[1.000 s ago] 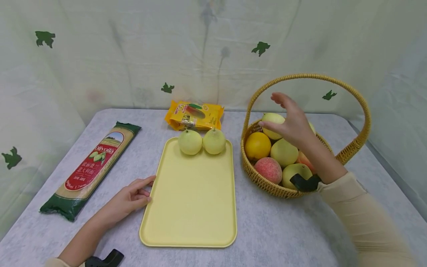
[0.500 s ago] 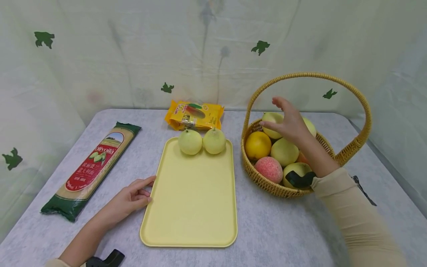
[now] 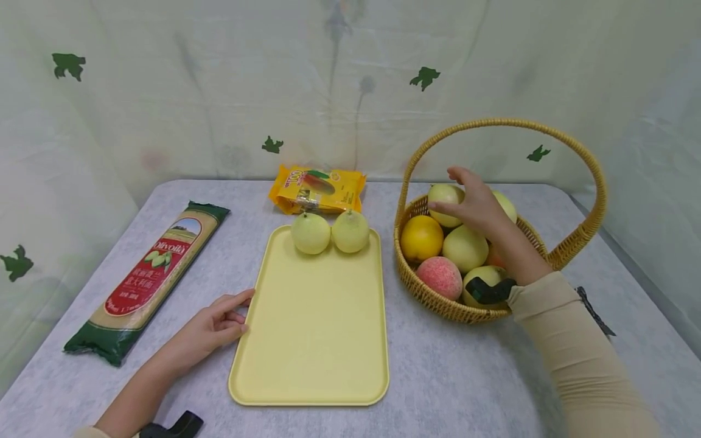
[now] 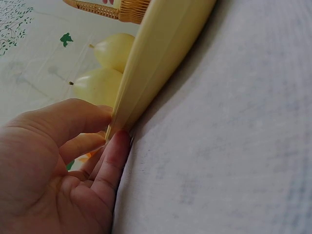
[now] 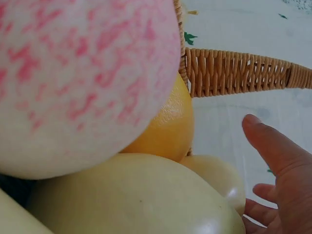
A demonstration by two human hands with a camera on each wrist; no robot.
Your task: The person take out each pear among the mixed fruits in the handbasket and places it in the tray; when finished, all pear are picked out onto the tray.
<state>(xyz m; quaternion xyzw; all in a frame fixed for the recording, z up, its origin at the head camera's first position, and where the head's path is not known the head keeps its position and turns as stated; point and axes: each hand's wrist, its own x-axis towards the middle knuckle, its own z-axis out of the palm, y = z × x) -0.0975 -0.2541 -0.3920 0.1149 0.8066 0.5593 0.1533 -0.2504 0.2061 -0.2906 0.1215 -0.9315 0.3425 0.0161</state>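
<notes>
- A smooth, flat yellow tray (image 3: 312, 316) is being held at its left rim by the fingertips of the left grip (image 3: 210, 325).
- Two round, pale green fruits (image 3: 311, 233) are being carried side by side at the tray's far end.
- The right grip (image 3: 477, 204) is being held loose, thumb spread, close to a pale round pear (image 3: 442, 193) in the woven basket (image 3: 438, 307); whether the pear is being touched cannot be told.
- A dimpled orange (image 3: 421, 238) and a speckled pink peach (image 3: 440, 278) are also being held by the basket.
- A long, shiny packet (image 3: 150, 283) is being held up by the gray surface (image 3: 438, 377).
</notes>
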